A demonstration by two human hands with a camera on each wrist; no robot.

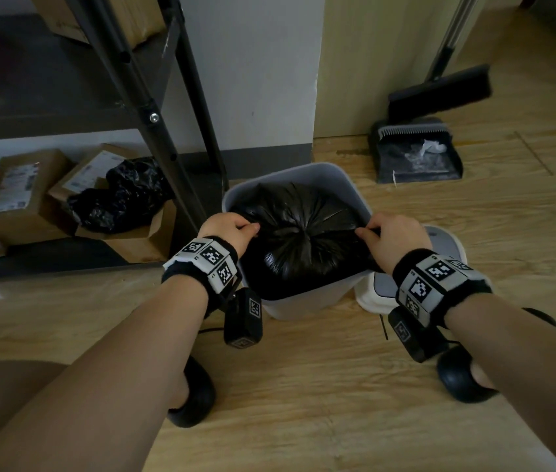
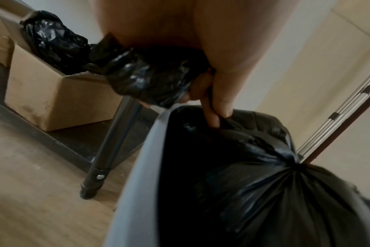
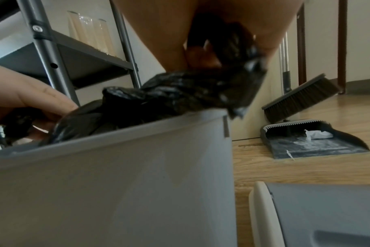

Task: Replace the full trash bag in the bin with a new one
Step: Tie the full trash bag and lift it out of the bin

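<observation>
Full trash bag [image 1: 303, 240]: black, gathered to a twisted point at its middle, seated inside the grey bin [image 1: 307, 306] on the wooden floor [image 1: 337, 386], just in front of the white wall corner. The bag fills the bin almost to the rim.

Left hand [image 1: 230, 229]: fingers curled, a wad of black plastic bunched in the fist, and a fold of the bag pinched between thumb and forefinger at the bin's left rim. Right hand [image 1: 394, 238]: clamped on a bunched ear of the bag at the right rim; in the right wrist view the plastic is seen trailing over the bin's edge. The two ends are held on opposite sides, probably so that they can be drawn together for tying or the bag lifted evenly; which of these is intended cannot be told.

Bin lid [image 1: 440, 247]: laid on the floor just right of the bin, presumably set off to free the opening.

Cardboard box [image 1: 133, 233]: on the shelf rack's bottom shelf, left of the bin, with crumpled black bags [image 1: 123, 195] in it, possibly the new liners.

Dustpan [image 1: 416, 155]: against the wall beyond the bin, holding dust and a scrap of white paper, the broom [image 1: 440, 90] propped above it.

Removal judged not yet begun.
</observation>
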